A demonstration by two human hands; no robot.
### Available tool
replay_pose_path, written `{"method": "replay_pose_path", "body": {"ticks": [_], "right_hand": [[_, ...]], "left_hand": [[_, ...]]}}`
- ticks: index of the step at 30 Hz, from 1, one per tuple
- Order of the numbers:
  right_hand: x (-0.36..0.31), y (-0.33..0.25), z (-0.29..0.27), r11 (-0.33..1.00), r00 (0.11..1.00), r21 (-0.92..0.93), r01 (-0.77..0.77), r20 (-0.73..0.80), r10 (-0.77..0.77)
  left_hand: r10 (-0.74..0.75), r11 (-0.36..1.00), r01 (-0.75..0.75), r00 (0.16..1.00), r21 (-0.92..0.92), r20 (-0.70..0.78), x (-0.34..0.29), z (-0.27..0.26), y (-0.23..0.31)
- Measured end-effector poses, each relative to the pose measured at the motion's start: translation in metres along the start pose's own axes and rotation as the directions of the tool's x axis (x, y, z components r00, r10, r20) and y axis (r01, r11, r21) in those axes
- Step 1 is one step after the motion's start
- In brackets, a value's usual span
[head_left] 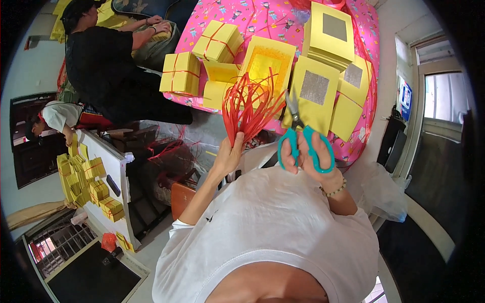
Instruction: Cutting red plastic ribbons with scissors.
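Note:
My left hand (pixel 228 155) is closed round the lower end of a bunch of red plastic ribbon strips (pixel 247 108), whose loose ends fan out upward. To its right, my right hand (pixel 314 154) grips teal-handled scissors (pixel 294 112), fingers through the loops. The blades point away from me and look nearly closed, apart from the ribbon. Behind both hands are yellow paper stacks. One stack (pixel 317 91) has a silver square on top, and another (pixel 268 63) shows a gold, orange-edged patch. Two bundles (pixel 180 74) at the left are tied with red ribbon.
A pink patterned cloth (pixel 275 22) covers the table. At the left, a person in black (pixel 103 60) handles yellow paper. Farther left, another person (pixel 60 116) reaches toward a white table (pixel 126 202) holding yellow bundles and a dark phone. A clear plastic bag (pixel 386 194) hangs at the right.

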State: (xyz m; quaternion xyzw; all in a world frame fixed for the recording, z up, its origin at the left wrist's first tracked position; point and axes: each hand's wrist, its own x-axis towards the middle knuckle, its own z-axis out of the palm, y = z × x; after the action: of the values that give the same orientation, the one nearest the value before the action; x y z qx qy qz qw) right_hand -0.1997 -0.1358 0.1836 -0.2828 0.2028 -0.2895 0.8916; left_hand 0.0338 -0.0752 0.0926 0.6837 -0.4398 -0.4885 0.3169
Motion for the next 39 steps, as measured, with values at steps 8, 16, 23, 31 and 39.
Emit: {"method": "replay_pose_path", "body": {"ticks": [8, 16, 23, 31, 39], "right_hand": [[0.013, 0.015, 0.009, 0.952, 0.96, -0.13, -0.276, 0.008, 0.279], [0.028, 0.019, 0.009, 0.94, 0.941, -0.074, -0.333, -0.098, 0.325], [0.028, 0.017, 0.009, 0.938, 0.932, -0.078, -0.338, -0.167, 0.322], [0.034, 0.02, 0.002, 0.956, 0.947, -0.012, -0.293, -0.139, 0.288], [0.037, 0.018, -0.003, 0.961, 0.955, -0.007, -0.275, -0.117, 0.272]], "left_hand": [[0.012, 1.0, -0.012, 1.0, 0.011, -0.001, 0.0, 0.001, 0.011], [0.028, 0.992, -0.033, 0.999, 0.126, 0.04, -0.005, -0.001, 0.024], [0.033, 0.993, -0.038, 0.998, 0.113, 0.047, -0.007, 0.0, 0.03], [0.054, 0.989, -0.061, 0.997, 0.135, 0.052, -0.009, 0.001, 0.034], [0.12, 0.979, -0.13, 0.99, 0.156, 0.071, -0.008, 0.001, 0.029]]}}
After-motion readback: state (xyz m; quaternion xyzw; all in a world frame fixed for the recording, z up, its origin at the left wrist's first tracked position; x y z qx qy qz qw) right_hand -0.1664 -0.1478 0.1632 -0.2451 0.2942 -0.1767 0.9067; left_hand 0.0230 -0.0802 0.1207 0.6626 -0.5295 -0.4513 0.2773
